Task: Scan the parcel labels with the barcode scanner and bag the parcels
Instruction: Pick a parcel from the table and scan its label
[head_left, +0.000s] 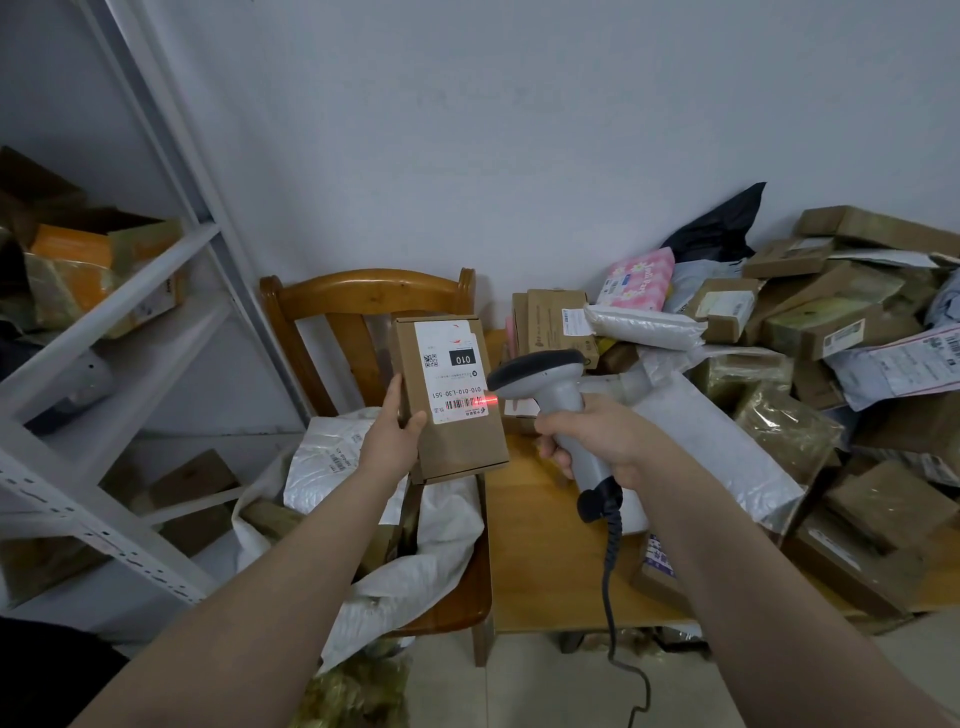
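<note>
Gripped in the left hand, thumb on the front face and fingers behind, a small brown cardboard box is held up in front of the backrest of the brown wooden chair. Its white shipping label faces the camera. The right hand is wrapped round the handle of the grey corded barcode scanner, just right of the chair's backrest, with the scanner head aimed at the box. A red scan line falls across the barcode at the lower end of the label. Whether the read has registered cannot be told.

Judging by the layout, the job looks to be at an early-to-middle stage. On the chair's seat sits a white woven sack with its mouth open. A silvery-white mailer bag and at least one brown carton lie inside it, so a few parcels look to be bagged already. To the right of the chair, a large heap of cardboard boxes and plastic mailers covers the light wooden table, and most of it appears unscanned. For the box in hand, scanning is the step under way. Dropping it into the sack on the seat is left to do, and after that the heap.
</note>
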